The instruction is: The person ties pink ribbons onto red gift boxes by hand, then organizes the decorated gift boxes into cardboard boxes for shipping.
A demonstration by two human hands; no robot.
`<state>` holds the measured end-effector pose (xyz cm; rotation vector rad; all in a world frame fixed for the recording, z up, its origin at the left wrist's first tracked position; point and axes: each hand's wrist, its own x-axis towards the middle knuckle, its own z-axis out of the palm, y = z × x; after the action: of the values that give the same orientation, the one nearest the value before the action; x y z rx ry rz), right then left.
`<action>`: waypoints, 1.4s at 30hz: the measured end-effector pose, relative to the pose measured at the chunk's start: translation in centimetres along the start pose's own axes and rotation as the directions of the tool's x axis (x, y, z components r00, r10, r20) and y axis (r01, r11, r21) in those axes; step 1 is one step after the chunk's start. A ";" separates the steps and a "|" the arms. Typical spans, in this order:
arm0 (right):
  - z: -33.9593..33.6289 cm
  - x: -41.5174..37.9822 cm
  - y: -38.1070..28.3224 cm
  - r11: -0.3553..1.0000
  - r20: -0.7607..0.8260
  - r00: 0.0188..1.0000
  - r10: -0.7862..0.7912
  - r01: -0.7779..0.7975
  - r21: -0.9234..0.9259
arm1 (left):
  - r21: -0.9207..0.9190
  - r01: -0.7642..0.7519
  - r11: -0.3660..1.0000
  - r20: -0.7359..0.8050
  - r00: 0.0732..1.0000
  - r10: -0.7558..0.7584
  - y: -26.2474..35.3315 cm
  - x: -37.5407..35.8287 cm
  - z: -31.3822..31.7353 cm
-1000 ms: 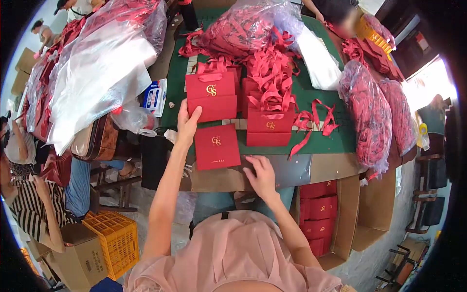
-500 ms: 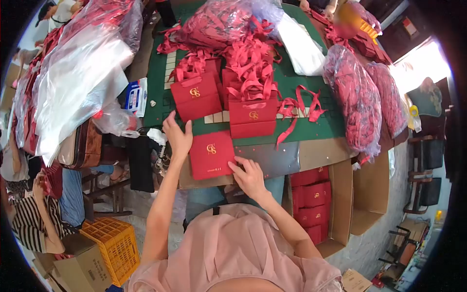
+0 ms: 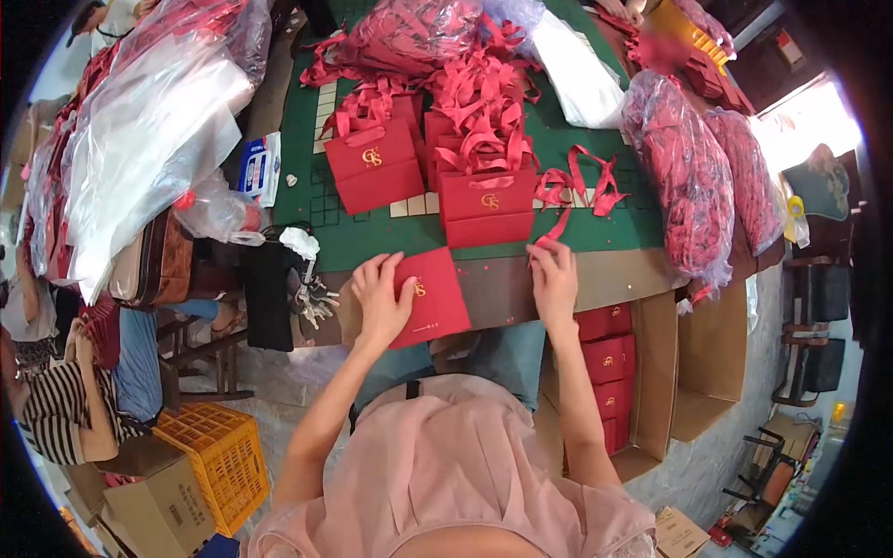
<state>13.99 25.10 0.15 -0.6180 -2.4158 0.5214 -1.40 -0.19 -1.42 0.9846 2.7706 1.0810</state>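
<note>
A flat red bag with gold lettering (image 3: 439, 302) lies at the table's near edge. My left hand (image 3: 383, 299) rests on its left part, fingers spread. My right hand (image 3: 555, 279) is at the table edge to the right, its fingertips drawn together at the lower end of a loose red ribbon (image 3: 560, 226). Whether they grip the ribbon is hard to make out. Behind the flat bag stand red bags with ribbon handles, one at the left (image 3: 374, 172) and one in the middle (image 3: 487, 209).
Plastic-wrapped red bundles (image 3: 684, 177) lie at the right. An open carton (image 3: 651, 372) with red bags stands below the table edge. Keys (image 3: 316, 302) and a blue-white packet (image 3: 259, 170) are at the left. A co-worker in stripes (image 3: 60, 409) is at the far left.
My right hand has left the flat bag and moved right and up to the ribbon. My left hand has come down onto the flat bag, which is now tilted and slightly further right.
</note>
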 end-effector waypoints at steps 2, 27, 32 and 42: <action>0.7 0.3 1.6 1.000 0.020 1.000 0.016 -0.016 0.013 | 0.030 0.001 1.000 0.024 1.000 -0.001 0.6 -0.1 -0.2; 6.2 1.7 -6.1 0.972 0.151 0.969 -0.194 0.169 0.162 | 0.010 -0.050 0.999 0.118 0.992 0.048 3.2 0.7 -0.6; 2.4 0.1 -8.4 0.979 0.214 0.971 -0.108 0.066 0.194 | -0.038 -0.026 0.999 0.171 0.985 0.032 3.0 1.3 -0.3; 3.1 -1.1 -10.0 0.955 0.371 0.922 0.111 -0.202 0.215 | -0.001 -0.115 0.993 0.130 0.985 0.114 5.2 1.2 -0.3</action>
<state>9.81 15.66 2.27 -0.6567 -2.5825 1.0711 0.43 3.20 2.25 1.1828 2.6452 0.9812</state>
